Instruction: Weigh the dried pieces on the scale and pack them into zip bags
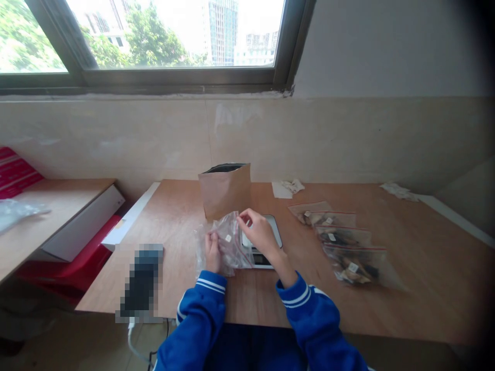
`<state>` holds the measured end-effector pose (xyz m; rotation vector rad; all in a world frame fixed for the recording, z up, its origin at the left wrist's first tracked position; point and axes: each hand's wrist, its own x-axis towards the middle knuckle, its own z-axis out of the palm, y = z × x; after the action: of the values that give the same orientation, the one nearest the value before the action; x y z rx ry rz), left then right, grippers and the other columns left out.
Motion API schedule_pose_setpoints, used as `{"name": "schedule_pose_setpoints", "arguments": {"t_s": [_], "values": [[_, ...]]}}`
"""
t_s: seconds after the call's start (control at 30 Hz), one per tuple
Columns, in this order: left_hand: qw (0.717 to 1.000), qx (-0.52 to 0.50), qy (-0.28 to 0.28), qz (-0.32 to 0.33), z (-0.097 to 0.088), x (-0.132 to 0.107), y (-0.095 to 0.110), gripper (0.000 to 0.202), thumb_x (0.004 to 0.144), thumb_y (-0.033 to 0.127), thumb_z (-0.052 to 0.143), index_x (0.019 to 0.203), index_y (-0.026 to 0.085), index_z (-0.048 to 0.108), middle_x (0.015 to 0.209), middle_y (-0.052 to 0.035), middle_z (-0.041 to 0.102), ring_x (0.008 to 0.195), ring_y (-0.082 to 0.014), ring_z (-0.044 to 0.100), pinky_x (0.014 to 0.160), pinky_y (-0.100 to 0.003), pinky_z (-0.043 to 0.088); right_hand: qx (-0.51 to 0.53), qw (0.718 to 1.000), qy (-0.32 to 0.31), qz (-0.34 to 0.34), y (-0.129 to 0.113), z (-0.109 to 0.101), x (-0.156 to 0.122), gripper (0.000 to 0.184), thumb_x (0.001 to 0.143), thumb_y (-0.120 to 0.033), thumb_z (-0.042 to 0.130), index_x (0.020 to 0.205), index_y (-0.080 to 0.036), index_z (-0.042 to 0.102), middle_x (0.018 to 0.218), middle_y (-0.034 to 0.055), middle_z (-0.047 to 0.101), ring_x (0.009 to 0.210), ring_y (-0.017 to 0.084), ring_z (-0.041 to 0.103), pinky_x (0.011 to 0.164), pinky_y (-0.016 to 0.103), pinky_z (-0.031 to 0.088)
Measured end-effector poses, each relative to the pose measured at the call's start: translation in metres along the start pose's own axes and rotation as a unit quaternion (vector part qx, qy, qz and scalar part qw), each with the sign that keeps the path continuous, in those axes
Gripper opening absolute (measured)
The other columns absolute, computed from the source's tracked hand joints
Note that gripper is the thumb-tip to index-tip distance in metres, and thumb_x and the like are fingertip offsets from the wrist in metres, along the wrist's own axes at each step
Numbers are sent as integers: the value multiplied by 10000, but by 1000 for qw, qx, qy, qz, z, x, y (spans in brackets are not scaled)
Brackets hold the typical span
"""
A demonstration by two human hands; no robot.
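A clear zip bag (228,246) with a small white label is held up in front of me, tilted over the scale's left side. My left hand (212,250) is closed on the bag's left part, with more clear plastic beneath it. At the bag's upper corner, by the red zip strip, my right hand (260,233) pinches the edge. Partly covered by bag and hand, a kitchen scale (274,231) lies on the table; its dark display shows below. Just behind stands an upright brown paper pouch (227,193), its top open.
To the right, several filled zip bags (353,265) overlap on the wooden table (421,257). Crumpled papers (288,188) lie along the back. A blurred phone (141,283) with a white cable rests near the front left edge. A red stool (73,273) stands between the tables.
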<state>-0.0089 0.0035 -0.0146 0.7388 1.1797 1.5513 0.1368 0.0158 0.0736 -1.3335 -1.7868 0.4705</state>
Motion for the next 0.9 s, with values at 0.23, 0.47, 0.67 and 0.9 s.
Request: {"name": "schedule_pose_setpoints", "arguments": {"t_s": [0.23, 0.47, 0.67, 0.9], "values": [[981, 132, -113, 88, 4, -6, 11, 332, 808, 473, 586, 988, 208, 500, 754, -4, 569, 724, -156, 586, 665, -277, 505, 57, 987, 149, 9, 22, -15, -12, 164, 882, -334, 464, 812, -201, 530, 800, 36, 596, 757, 177, 572, 717, 307, 461], [966, 145, -155, 144, 23, -28, 32, 379, 829, 443, 564, 1093, 173, 592, 1117, -97, 619, 1062, -221, 568, 954, -357, 433, 110, 979, 169, 38, 18, -19, -34, 184, 940, -388, 367, 934, -218, 437, 863, 61, 604, 760, 188, 607, 676, 309, 484], [982, 108, -157, 14, 32, -36, 56, 459, 811, 571, 527, 849, 133, 657, 718, -32, 621, 641, -132, 560, 545, -220, 444, 29, 988, 147, 27, 6, -23, -48, 203, 956, -388, 327, 986, -218, 434, 817, 62, 620, 679, 206, 618, 575, 306, 450], [989, 124, -26, 72, 14, -30, 68, 390, 815, 569, 531, 796, 185, 596, 421, 96, 289, 327, -62, 259, 319, -186, 200, -8, 989, 125, 77, -4, 6, -45, 296, 970, -401, 236, 1032, -203, 447, 724, 68, 639, 554, 239, 610, 465, 299, 347]]}}
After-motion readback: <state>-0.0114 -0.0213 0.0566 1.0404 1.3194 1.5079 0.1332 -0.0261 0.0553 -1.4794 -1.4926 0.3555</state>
